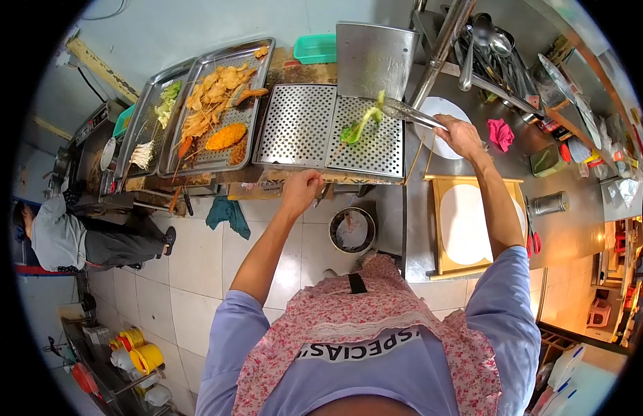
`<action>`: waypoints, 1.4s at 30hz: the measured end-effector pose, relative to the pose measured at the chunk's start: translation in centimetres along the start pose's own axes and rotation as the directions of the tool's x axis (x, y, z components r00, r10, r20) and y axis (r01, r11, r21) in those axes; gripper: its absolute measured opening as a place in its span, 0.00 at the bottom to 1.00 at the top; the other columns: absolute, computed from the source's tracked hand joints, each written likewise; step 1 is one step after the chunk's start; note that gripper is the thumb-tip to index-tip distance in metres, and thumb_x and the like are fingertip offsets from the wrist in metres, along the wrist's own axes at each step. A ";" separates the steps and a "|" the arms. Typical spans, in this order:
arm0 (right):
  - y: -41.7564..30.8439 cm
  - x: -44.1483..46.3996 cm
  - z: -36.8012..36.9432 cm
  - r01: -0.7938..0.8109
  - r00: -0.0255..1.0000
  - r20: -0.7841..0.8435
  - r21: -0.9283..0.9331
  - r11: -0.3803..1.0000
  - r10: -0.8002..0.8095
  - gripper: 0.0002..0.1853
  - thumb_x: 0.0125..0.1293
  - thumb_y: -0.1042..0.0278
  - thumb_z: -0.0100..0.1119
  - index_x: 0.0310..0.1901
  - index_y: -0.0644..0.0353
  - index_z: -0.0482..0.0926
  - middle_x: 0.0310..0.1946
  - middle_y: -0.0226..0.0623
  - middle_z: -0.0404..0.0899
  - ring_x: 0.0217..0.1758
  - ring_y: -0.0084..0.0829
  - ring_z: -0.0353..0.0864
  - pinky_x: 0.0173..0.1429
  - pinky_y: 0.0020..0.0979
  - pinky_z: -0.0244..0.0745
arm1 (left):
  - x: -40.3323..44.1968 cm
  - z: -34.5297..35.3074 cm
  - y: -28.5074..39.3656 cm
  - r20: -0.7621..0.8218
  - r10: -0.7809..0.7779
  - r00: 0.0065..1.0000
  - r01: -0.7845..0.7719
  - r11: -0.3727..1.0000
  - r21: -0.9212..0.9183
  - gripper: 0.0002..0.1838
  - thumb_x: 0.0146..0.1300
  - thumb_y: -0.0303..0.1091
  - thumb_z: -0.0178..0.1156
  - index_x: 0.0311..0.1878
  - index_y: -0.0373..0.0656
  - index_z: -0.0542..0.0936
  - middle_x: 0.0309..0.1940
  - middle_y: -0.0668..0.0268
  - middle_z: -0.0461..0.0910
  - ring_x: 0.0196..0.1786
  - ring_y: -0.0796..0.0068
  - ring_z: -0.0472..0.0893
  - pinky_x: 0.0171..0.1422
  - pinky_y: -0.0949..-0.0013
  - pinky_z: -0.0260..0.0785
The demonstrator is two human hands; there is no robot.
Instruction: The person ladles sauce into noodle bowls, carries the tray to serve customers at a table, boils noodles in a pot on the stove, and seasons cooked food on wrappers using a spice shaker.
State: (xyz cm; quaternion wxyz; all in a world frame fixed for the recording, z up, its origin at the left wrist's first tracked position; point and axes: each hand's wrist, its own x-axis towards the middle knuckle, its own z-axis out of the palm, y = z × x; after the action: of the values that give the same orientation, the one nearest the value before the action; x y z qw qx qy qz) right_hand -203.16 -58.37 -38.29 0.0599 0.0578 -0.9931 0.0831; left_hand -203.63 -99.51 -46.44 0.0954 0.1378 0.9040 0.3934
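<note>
My right hand (461,136) is closed around metal tongs (412,114), which reach left over a perforated metal tray (384,156). At the tongs' tips is a green leafy vegetable (358,128), its leaves low over the tray and its pale stem rising. A thin stick shows near the leaves. My left hand (303,191) is closed at the counter's front edge, just below a second perforated tray (294,125); whatever its fingers may hold is hidden. An upright metal plate (375,59) stands behind the trays.
Left, a metal tray (259,73) holds skewered fried food (221,90); another has greens. Right are a white plate (439,107), pink cloth (500,134), ladles (482,31) and a wooden frame with white sheet (464,222). A bin (353,230) sits below; another person (65,236) is left.
</note>
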 end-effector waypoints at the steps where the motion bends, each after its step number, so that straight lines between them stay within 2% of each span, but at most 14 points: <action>1: -0.1 0.0 0.0 -0.014 1.000 -0.001 -0.004 1.000 0.014 0.18 0.63 0.57 0.53 0.52 0.55 0.74 0.49 0.40 0.77 0.50 0.44 0.76 0.52 0.40 0.70 | 0.1 0.1 -0.2 -0.006 0.014 1.000 -0.014 1.000 -0.012 0.07 0.59 0.30 0.52 0.34 0.42 0.80 0.19 0.66 0.75 0.23 0.78 0.71 0.31 0.72 0.64; 6: 0.0 0.0 -0.1 0.009 1.000 -0.001 0.020 1.000 -0.009 0.17 0.63 0.58 0.52 0.50 0.56 0.75 0.49 0.39 0.76 0.50 0.44 0.75 0.52 0.40 0.70 | 0.1 0.2 -0.4 -0.009 0.011 1.000 -0.011 1.000 -0.007 0.07 0.59 0.30 0.52 0.33 0.42 0.80 0.18 0.66 0.74 0.22 0.79 0.70 0.31 0.72 0.64; 9: 0.0 0.0 -0.2 0.037 0.999 -0.020 0.008 0.999 -0.037 0.17 0.63 0.58 0.53 0.50 0.57 0.76 0.49 0.40 0.77 0.48 0.44 0.77 0.51 0.38 0.72 | 0.1 -0.1 0.0 0.027 -0.034 0.999 0.033 0.999 0.026 0.07 0.61 0.34 0.53 0.34 0.45 0.80 0.26 0.62 0.80 0.29 0.64 0.79 0.37 0.64 0.68; 12: -0.4 0.1 -0.4 0.012 1.000 0.006 -0.044 0.999 -0.012 0.17 0.63 0.58 0.53 0.49 0.57 0.76 0.48 0.39 0.78 0.46 0.43 0.78 0.50 0.37 0.73 | 0.2 0.0 -0.2 0.032 -0.028 0.999 0.027 0.999 0.018 0.07 0.61 0.34 0.53 0.33 0.45 0.80 0.26 0.62 0.80 0.29 0.64 0.78 0.37 0.64 0.68; 13: -0.5 0.2 -0.5 -0.008 1.000 0.023 -0.065 0.998 0.010 0.17 0.63 0.58 0.53 0.49 0.57 0.76 0.47 0.39 0.78 0.46 0.43 0.78 0.49 0.37 0.73 | 0.2 0.0 -0.2 0.023 -0.018 1.000 0.018 1.000 0.017 0.07 0.61 0.34 0.53 0.33 0.45 0.80 0.26 0.62 0.80 0.29 0.64 0.78 0.37 0.64 0.68; 16: 0.0 0.1 0.0 0.057 0.994 -0.086 -0.054 0.997 -0.062 0.14 0.64 0.58 0.51 0.46 0.56 0.76 0.38 0.42 0.80 0.41 0.44 0.79 0.45 0.40 0.73 | 0.1 -0.1 -0.3 0.016 -0.008 1.000 0.007 1.000 0.027 0.07 0.61 0.35 0.53 0.33 0.46 0.80 0.26 0.62 0.80 0.30 0.64 0.78 0.37 0.64 0.68; 18: 0.1 0.1 0.1 0.073 0.994 -0.078 -0.089 0.993 -0.080 0.14 0.64 0.58 0.51 0.46 0.55 0.76 0.38 0.41 0.80 0.40 0.44 0.79 0.44 0.40 0.73 | 0.2 -0.4 0.0 0.033 -0.021 0.999 0.019 0.998 0.051 0.07 0.61 0.35 0.53 0.32 0.46 0.80 0.26 0.62 0.80 0.30 0.64 0.78 0.36 0.63 0.68; 21: 0.2 0.2 0.0 0.101 0.992 -0.060 -0.137 0.985 -0.110 0.14 0.64 0.58 0.50 0.46 0.54 0.76 0.39 0.41 0.80 0.40 0.42 0.79 0.43 0.40 0.73 | 0.1 -0.6 -0.1 0.000 0.027 1.000 -0.026 0.997 0.073 0.08 0.60 0.32 0.53 0.33 0.43 0.80 0.22 0.62 0.78 0.24 0.73 0.75 0.32 0.69 0.66; 28: 0.5 0.7 0.0 0.143 0.986 -0.046 -0.248 0.958 -0.159 0.12 0.64 0.59 0.51 0.45 0.53 0.74 0.36 0.38 0.80 0.37 0.42 0.80 0.40 0.40 0.74 | 0.3 -1.3 0.0 0.047 0.053 0.998 -0.057 0.995 0.082 0.06 0.59 0.32 0.53 0.31 0.43 0.79 0.19 0.64 0.75 0.23 0.72 0.73 0.31 0.68 0.65; 30: 0.4 0.6 -0.1 0.177 0.975 -0.089 -0.230 0.957 -0.201 0.11 0.64 0.59 0.51 0.44 0.53 0.74 0.35 0.38 0.79 0.36 0.41 0.80 0.38 0.39 0.74 | 0.2 -1.3 0.1 0.033 0.052 0.998 -0.054 0.996 0.073 0.06 0.59 0.31 0.53 0.31 0.43 0.79 0.19 0.64 0.75 0.22 0.73 0.73 0.30 0.68 0.64; 39: 0.6 0.7 -0.4 0.240 0.951 -0.100 -0.351 0.905 -0.291 0.11 0.63 0.58 0.51 0.44 0.52 0.73 0.30 0.35 0.77 0.33 0.37 0.80 0.35 0.36 0.74 | 0.3 -1.5 -0.2 0.080 -0.004 0.997 -0.003 0.995 0.095 0.05 0.58 0.29 0.54 0.31 0.43 0.79 0.19 0.65 0.76 0.23 0.77 0.72 0.30 0.70 0.64; 42: 0.4 0.8 -0.9 0.272 0.931 -0.117 -0.406 0.872 -0.345 0.11 0.63 0.59 0.52 0.44 0.52 0.73 0.29 0.34 0.76 0.32 0.36 0.79 0.35 0.35 0.74 | 0.3 -2.0 0.2 0.111 -0.033 0.993 0.021 0.994 0.105 0.06 0.58 0.29 0.54 0.32 0.42 0.80 0.21 0.64 0.77 0.25 0.75 0.74 0.32 0.69 0.66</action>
State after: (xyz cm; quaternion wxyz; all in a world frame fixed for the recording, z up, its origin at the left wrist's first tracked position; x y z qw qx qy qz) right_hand -203.89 -57.89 -37.41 0.1750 0.1954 -0.9577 -0.1180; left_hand -204.45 -100.70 -44.95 0.1444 0.1523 0.9181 0.3362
